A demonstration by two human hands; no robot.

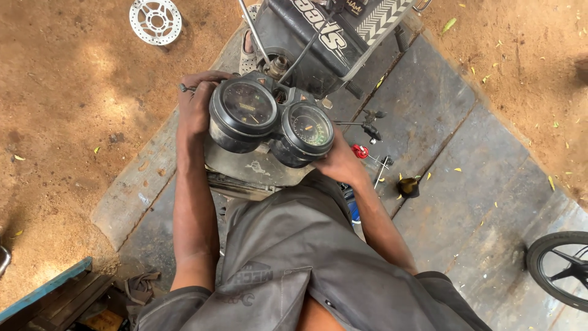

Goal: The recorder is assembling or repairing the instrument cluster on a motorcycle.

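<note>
Outdoor workshop, stone slab floor [465,184] bordered by dirt. Twin-dial gauge cluster [272,122] sitting above the motorcycle [331,37]; left hand [195,107] wrapping its left side, right hand [340,162] gripping beneath the right dial.

Workshop yard clutter lying around on dirt and stone

A silver brake disc [155,21] is lying on the sandy ground [61,122]; a black wheel [562,268] is resting on the grey slabs [484,184], near a red-capped part [360,151], while a blue wooden plank [46,288] is sitting lower left.
</note>
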